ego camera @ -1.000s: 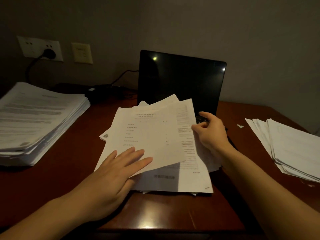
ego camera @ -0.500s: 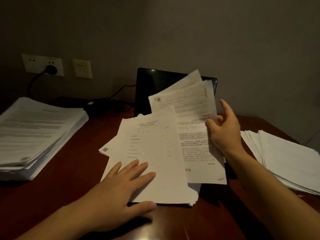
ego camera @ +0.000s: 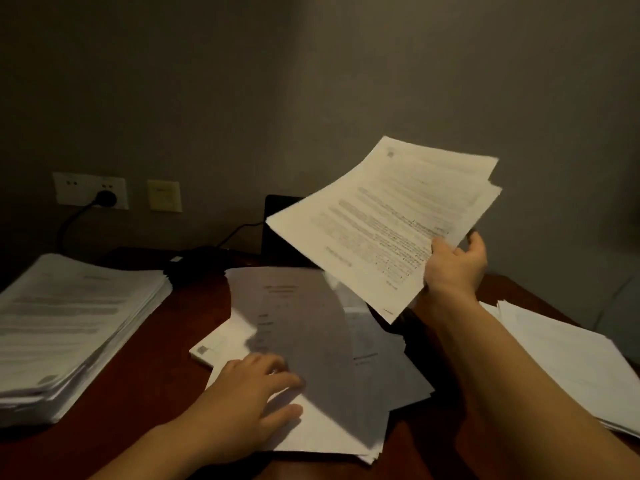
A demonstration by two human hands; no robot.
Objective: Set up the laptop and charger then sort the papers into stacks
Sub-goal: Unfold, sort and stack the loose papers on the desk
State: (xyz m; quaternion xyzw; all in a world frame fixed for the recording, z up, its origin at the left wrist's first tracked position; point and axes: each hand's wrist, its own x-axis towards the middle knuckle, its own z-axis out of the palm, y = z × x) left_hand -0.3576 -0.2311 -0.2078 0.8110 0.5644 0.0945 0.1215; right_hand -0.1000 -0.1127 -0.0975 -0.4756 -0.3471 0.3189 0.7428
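1. The right hand [ego camera: 453, 268] holds a small bunch of sheets [ego camera: 388, 223] up in the air, above the back right part of the bench [ego camera: 166, 358].
2. Its fingers [ego camera: 476, 242] and thumb are clamped on one corner of the bunch.
3. The bunch is tilted, with its printed side facing up.
4. The left hand [ego camera: 249, 393] lies on the middle pile [ego camera: 322, 341], close to the front edge of the bench.
5. Its fingers [ego camera: 277, 379] are straight and a little apart, and they press down on the top sheet.
6. The middle pile is messy, with sheets sticking out at different angles.
7. A tall stack [ego camera: 69, 323] of papers sits at the left edge of the bench.
8. A flatter stack [ego camera: 571, 358], fanned out a bit, sits at the right edge.
9. The laptop [ego camera: 280, 233] stands open at the back edge with a dark screen. The held bunch hides most of it.
10. The black charger [ego camera: 194, 265] lies at the back, between the tall stack and the laptop.
11. A dark cord runs up to a plug [ego camera: 105, 199] in the wall socket [ego camera: 69, 188].
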